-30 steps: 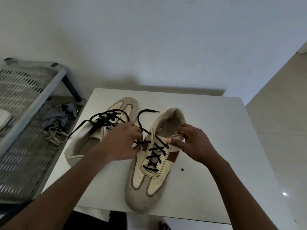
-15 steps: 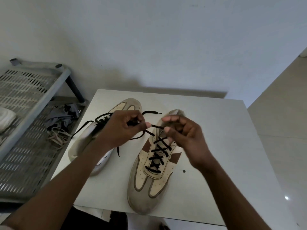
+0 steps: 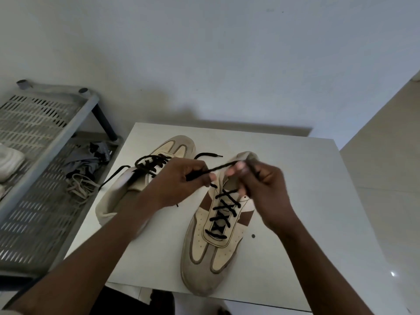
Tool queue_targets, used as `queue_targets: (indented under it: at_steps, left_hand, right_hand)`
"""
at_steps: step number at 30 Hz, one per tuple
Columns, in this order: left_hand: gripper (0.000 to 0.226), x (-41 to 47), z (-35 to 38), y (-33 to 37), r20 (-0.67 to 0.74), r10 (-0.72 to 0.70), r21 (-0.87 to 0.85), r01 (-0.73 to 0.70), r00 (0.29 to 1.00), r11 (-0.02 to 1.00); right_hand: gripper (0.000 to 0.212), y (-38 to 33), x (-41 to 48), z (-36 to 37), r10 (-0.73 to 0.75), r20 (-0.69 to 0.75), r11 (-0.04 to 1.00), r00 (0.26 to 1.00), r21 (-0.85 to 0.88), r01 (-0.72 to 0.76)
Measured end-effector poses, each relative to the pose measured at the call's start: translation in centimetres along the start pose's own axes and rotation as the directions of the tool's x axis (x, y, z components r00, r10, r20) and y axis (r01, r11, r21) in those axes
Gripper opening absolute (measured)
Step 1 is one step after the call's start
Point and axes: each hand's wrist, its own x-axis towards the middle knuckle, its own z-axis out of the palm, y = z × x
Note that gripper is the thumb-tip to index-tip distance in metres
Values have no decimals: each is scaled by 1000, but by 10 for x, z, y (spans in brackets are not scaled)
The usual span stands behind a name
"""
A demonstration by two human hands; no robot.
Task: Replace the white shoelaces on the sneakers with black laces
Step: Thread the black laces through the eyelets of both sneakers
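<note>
The near sneaker [image 3: 205,272] is cream with small perforation dots, a grey-taupe suede toe and trim, and brown side panels. Its black lace [image 3: 223,208] crosses up the front in a ladder of X shapes. The far sneaker [image 3: 179,144] shows the same cream and taupe, with a second black lace [image 3: 151,163]. The bench [image 3: 295,189] is white, marked by one dark dot [image 3: 253,236]. The rack [image 3: 41,212] is grey, patterned in rows of slots, and carries off-white laces [image 3: 79,187] and grey cloth [image 3: 84,160].

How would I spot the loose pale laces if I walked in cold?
Find the grey slatted rack left of the white table. On its lower shelf, near the table, a tangle of pale laces lies in front of crumpled grey cloth. Unlike the black laces in the sneakers, these lie loose.
</note>
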Motion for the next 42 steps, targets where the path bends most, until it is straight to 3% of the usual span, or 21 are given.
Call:
queue_targets:
  at_steps: [3,5,7,8,10,12,14,16,18,20,23,24,26,29,32,34,36,38,40,42]
  left_hand:
    - [31,0,-16,-1,-69,-50,-67,45,996,997]
    - [37,-1,-25,-1,-160,-128,-233,89,979,968]
    - [43,-1,-29,-1,-229,-187,-355,98,955,930]
    - [42,0,-28,1,-240,-197,-378,95,951,921]
    - [36,2,-22,3,-202,-166,-350,87,965,933]
    - [29,3,-10,3,-93,-76,-186,58,993,981]
    - [25,2,2,3,37,-10,4,10,999,1000]
    - [23,1,8,4,100,27,67,-33,995,997]
    - [26,0,8,5,110,36,83,-45,993,996]
    - [31,0,5,4,108,1,59,-8,994,998]
    - [29,2,-4,4,-30,-139,-101,135,990,986]
    - [32,4,-6,5,-125,-205,-195,179,971,964]
    - [34,7,-8,6,-288,-349,-459,191,892,868]
    - [26,9,0,12,-290,-420,-657,140,860,741]
    - [43,5,18,17,11,-427,-551,362,904,752]
    - [52,4,22,18,128,-411,-537,411,903,737]
    - [37,6,18,20,56,-369,-610,325,928,723]
    - [22,8,13,21,-34,-390,-730,244,920,638]
    - [19,9,11,19,-85,-417,-775,202,905,599]
    - [21,10,10,15,-134,-425,-758,183,895,626]
  right_hand:
    - [29,4,5,-19,133,-283,972,950,225,-69]
    - [32,6,6,-24,247,-346,935,905,331,-129]
    - [29,10,6,-20,293,-355,935,888,302,-188]
    - [24,12,6,-17,259,-360,963,896,172,-209]
    - [23,16,3,-12,96,-319,935,943,-297,-195]
    - [59,18,0,-7,-53,-150,788,987,-613,-50]
    - [79,20,-1,-1,-143,32,705,989,-699,125]
    - [63,22,1,2,-223,161,639,962,-721,268]
    - [30,25,2,2,-288,275,619,917,-677,397]
    - [19,26,-1,3,-283,268,715,921,-581,389]
    - [14,20,-1,5,-83,-68,926,994,-373,52]
    - [16,18,1,4,-8,-179,970,984,-241,-36]
    - [16,12,2,4,79,-268,994,960,-52,-96]
    - [14,9,-2,16,26,-148,983,989,-177,-53]
    - [11,16,-8,30,-57,-60,930,997,-367,32]
    - [15,22,-10,32,-122,6,878,993,-466,110]
    - [24,26,-12,34,-159,140,782,977,-586,211]
    - [36,30,-14,38,-112,244,699,963,-670,251]
    - [37,30,-15,40,-89,271,695,958,-672,254]
    - [36,26,-13,39,-99,263,736,960,-629,248]
